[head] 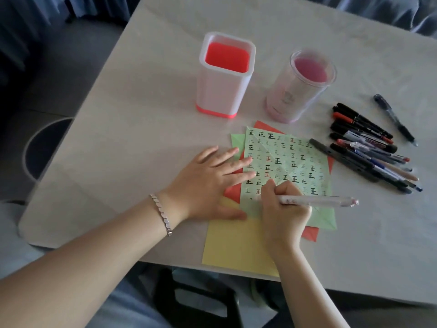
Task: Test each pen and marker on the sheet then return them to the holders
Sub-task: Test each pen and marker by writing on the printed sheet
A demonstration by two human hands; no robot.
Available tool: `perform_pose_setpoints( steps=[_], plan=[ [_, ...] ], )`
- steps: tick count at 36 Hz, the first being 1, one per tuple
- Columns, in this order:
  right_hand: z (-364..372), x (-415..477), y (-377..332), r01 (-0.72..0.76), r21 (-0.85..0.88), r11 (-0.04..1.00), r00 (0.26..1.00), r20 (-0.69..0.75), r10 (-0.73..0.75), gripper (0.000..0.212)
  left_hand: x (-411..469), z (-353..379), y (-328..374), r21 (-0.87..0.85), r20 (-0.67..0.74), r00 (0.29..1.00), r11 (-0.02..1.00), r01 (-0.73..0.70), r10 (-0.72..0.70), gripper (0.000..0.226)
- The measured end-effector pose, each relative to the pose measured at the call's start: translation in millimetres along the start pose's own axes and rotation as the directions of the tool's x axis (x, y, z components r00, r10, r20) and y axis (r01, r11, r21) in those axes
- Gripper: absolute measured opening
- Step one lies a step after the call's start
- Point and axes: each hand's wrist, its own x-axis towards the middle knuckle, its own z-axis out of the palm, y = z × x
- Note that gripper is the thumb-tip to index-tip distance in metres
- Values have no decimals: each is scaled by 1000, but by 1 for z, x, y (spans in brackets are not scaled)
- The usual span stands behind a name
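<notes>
A light green sheet (290,159) covered with rows of small written marks lies on the table, over red and yellow sheets. My left hand (210,183) lies flat with straight fingers on the sheet's left edge. My right hand (281,209) grips a clear pinkish pen (319,201), its tip down at the sheet's lower left corner. A pile of several pens and markers (369,150) lies to the right of the sheet. Two holders stand behind it: a square white one with a red inside (224,74) and a round pink one (300,86).
One dark pen (395,119) lies apart at the far right. The yellow sheet (236,245) reaches over the table's near edge. The table's left corner is near my left forearm, and a dark stool (47,147) stands beyond it.
</notes>
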Motion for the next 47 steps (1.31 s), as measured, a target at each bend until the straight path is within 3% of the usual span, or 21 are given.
perform_pose_setpoints(
  steps=[3, 12, 20, 26, 47],
  plan=[
    [0, -1, 0, -17, 9, 1000, 1000, 17, 17, 48, 0, 1, 0, -8, -7, 1000, 1000, -4, 4, 80],
    [3, -2, -4, 28, -42, 999, 999, 33, -27, 40, 0, 1, -1, -39, -18, 1000, 999, 1, -2, 79],
    [4, -1, 3, 59, -39, 998, 997, 53, -57, 50, 0, 1, 0, -52, -42, 999, 999, -5, 3, 77],
    [6, -2, 1, 100, -64, 993, 993, 67, -95, 38, 0, 1, 0, -59, -51, 999, 998, -4, 1, 76],
    [4, -1, 6, 132, -68, 989, 990, 62, -128, 37, 0, 0, 0, -76, -39, 999, 997, 2, -5, 77]
  ],
)
